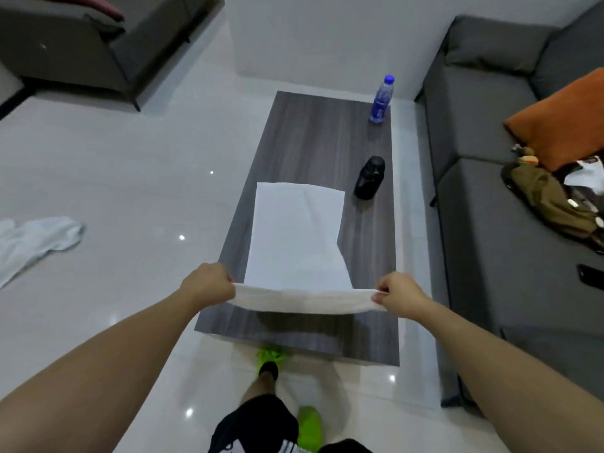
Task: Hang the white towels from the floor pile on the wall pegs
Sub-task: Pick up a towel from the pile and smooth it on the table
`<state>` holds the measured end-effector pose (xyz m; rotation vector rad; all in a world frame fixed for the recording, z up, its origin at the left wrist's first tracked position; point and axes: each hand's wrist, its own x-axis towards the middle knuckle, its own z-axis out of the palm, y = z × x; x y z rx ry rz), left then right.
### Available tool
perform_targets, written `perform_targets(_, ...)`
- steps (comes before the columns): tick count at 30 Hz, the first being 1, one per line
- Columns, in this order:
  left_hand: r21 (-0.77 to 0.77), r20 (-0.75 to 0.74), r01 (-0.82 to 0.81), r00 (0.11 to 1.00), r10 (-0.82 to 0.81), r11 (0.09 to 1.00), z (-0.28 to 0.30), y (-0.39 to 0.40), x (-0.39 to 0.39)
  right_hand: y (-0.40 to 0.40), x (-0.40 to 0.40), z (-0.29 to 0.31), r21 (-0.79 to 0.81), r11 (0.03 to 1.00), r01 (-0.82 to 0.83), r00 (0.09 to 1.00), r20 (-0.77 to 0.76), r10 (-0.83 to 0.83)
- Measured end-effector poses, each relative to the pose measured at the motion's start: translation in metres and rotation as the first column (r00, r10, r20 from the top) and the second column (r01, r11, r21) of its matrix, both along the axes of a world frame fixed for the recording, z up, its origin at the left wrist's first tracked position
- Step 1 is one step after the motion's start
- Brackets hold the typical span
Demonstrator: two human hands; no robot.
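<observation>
My left hand (pixel 209 284) and right hand (pixel 397 297) each pinch 1 near corner of a white towel (pixel 295 237), its near edge lifted and stretched, the rest flat on the grey table (pixel 313 138). I judge I am straightening it before hanging. Next I must carry it to pegs I cannot see here. Another towel (pixel 36 240) lies on the floor, far left.

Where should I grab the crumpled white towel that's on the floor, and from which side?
Judging by how it lies, take the crumpled white towel at its bunched, rounded end nearest the coffee table, coming from above. That end is raised in folds fingers can pinch, while the rest trails flat toward the frame edge. Both the left hand and right hand currently grip another towel.
</observation>
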<state>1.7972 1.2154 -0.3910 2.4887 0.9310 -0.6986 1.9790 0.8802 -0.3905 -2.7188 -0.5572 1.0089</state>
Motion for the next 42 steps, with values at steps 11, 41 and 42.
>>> perform_targets(11,0.002,-0.019,-0.013,1.0,0.013,1.0,-0.033,0.068,0.084,0.064,0.081,-0.024,0.052,0.989,0.142,0.989,0.038,-0.144)
perform_targets(41,0.312,0.82,-0.268,0.56,-0.116,0.911,0.402,0.142,0.266,0.145,0.265,0.373,0.534,0.835,-0.135,0.639,0.691,-0.338)
perform_targets(42,0.303,0.806,-0.265,0.584,-0.098,0.915,0.388,0.137,0.254,0.14,0.256,0.36,0.522,0.842,-0.133,0.655,0.684,-0.321)
